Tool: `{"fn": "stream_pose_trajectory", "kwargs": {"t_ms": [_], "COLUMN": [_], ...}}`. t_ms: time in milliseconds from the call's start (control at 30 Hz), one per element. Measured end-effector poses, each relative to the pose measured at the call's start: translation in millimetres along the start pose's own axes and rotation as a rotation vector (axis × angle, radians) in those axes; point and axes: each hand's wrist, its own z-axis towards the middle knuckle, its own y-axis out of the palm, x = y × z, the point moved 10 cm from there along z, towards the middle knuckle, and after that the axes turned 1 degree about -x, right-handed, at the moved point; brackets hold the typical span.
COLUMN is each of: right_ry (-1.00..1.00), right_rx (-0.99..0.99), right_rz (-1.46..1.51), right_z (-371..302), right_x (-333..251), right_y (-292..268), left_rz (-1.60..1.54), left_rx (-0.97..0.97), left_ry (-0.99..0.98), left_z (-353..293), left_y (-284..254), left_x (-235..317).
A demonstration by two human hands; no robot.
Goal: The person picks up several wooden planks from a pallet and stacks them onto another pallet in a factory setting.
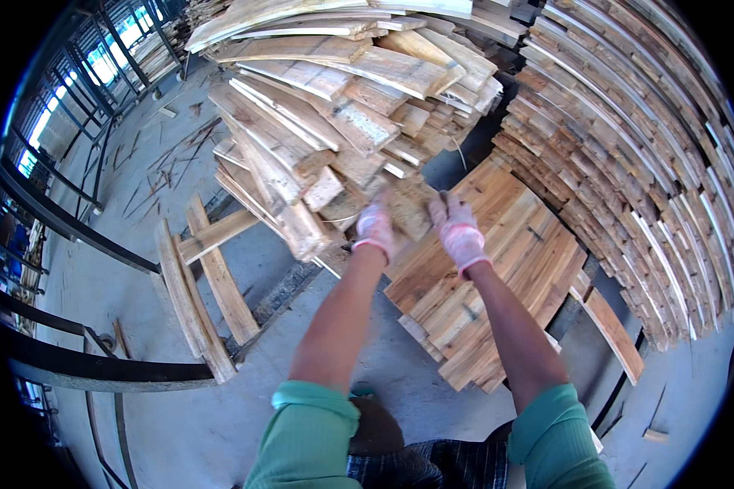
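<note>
Both hands wear pale gloves stained pink and reach forward over piled wood. Between them is a short, rough brown wooden board (409,213). My left hand (374,228) is closed at its left edge, fingers slightly blurred. At the right edge, my right hand (458,231) has its fingers bent over the board. Just beyond rises a loose heap of wooden boards (334,106), their ends pointing in different directions. Below and right of my right hand lies a flat, neatly laid stack of planks (497,285), its boards side by side.
A tall wall of stacked boards (620,163) stands on the right. One loose plank (613,334) leans near its foot. To the left are a crossed wooden frame (212,269) and curved-looking dark metal rails (81,220). Wood scraps (167,167) litter the concrete floor.
</note>
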Motion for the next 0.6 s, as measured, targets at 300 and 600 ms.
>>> {"fn": "stream_pose_trajectory", "kwargs": {"t_ms": [300, 600], "right_ry": [0.249, -0.033], "right_rx": [-0.454, -0.929], "right_rz": [0.846, 0.885], "right_z": [-87, -157], "right_x": [1, -97], "right_y": [33, 117], "left_rz": [0.227, 0.485], "left_rx": [-0.132, 0.093], "left_ry": [-0.163, -0.267], "left_z": [-172, -209], "left_y": [-92, -174], "left_x": [7, -54]}}
